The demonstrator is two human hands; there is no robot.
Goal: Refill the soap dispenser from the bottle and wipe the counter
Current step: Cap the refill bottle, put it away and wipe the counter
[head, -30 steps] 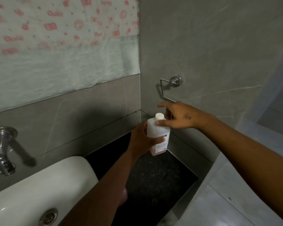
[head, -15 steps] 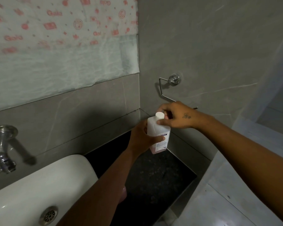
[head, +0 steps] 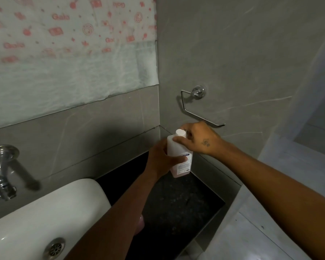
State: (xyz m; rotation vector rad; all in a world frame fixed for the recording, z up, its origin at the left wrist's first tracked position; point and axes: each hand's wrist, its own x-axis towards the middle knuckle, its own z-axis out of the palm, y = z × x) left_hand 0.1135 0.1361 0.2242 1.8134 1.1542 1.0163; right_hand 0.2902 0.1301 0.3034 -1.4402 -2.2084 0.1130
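Bottle [head: 179, 154] stands upright in the back corner of the dark counter [head: 176, 203], left hand [head: 160, 159] wrapped around its body. Right hand [head: 197, 137] has closed in over the last second: fingers once spread, now pinching the white cap [head: 180, 132]. Probably unscrewing begun; cap looks still seated, view too dim to confirm.

Grey marble-look tiles [head: 233, 53] line a dim corner. A white sheet printed with red motifs [head: 69, 53] covers the left wall above a chrome tap [head: 3, 171]. A chrome holder [head: 195, 102] is fixed to the right wall.
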